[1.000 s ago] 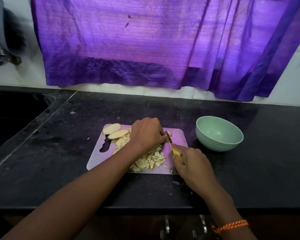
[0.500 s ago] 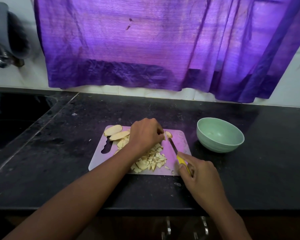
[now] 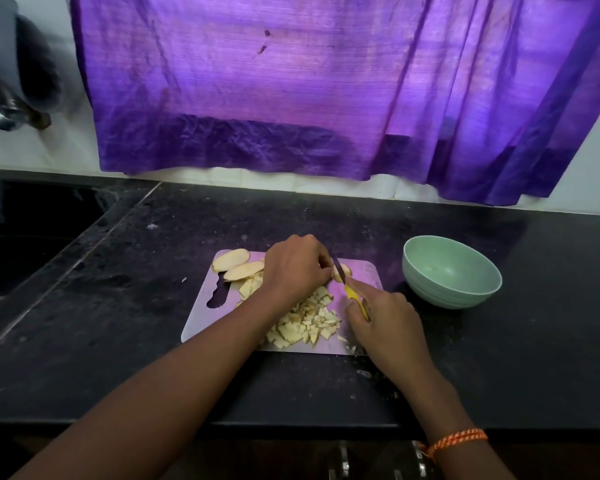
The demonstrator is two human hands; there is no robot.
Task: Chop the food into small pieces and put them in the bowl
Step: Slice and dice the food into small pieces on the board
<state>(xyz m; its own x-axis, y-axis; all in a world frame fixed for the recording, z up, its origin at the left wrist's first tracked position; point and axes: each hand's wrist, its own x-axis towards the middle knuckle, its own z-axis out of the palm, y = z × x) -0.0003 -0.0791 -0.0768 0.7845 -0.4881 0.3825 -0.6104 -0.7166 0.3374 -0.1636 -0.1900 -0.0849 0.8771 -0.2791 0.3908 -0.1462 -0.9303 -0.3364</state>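
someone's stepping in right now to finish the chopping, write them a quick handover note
Left hand holds a food piece down on the cutting board.
Right hand grips the yellow-handled knife, blade at that piece.
Done: a pile of chopped pieces lies on the board.
Left: two whole slices at the board's far left corner to chop; the green bowl to the right looks empty, so nothing is moved yet.

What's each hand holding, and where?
The right hand grips the knife by its yellow handle; the left hand pinches a food slice at its end.

No legible text, label or number anywhere.
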